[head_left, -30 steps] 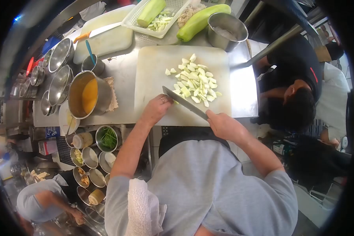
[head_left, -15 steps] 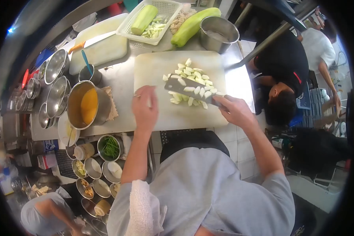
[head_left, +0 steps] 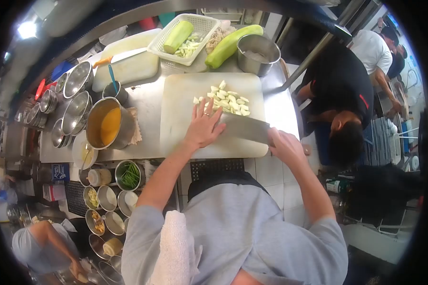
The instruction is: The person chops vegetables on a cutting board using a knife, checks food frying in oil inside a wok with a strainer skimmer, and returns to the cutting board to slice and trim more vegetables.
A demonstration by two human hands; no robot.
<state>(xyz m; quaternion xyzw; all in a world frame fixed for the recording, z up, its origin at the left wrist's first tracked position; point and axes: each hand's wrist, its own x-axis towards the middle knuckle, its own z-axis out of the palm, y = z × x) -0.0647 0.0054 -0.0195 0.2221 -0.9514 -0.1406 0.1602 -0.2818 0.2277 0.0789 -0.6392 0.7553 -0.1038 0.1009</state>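
My right hand (head_left: pixel 286 146) grips the handle of a cleaver (head_left: pixel 246 129). Its blade points left across the white cutting board (head_left: pixel 178 142), at the near side of a heap of chopped pale-green gourd pieces (head_left: pixel 229 101). With fingers spread, my left hand (head_left: pixel 204 127) rests at the left of that heap, close to the blade's tip. Its fingertips reach the leftmost pieces; whether they press on them I cannot tell.
Behind the board stand a white basket (head_left: pixel 158 51) with a peeled gourd, a whole green gourd (head_left: pixel 230 46) and a metal pot (head_left: pixel 259 56). To the left are a pot of orange liquid (head_left: pixel 94 124) and metal strainers (head_left: pixel 76 111). A person in black (head_left: pixel 340 80) bends at the right.
The gourd pieces that lay on the flat blade are off it, gathered in one heap. My left hand has moved right, to the heap's edge. The blade has swung to the heap's near side.
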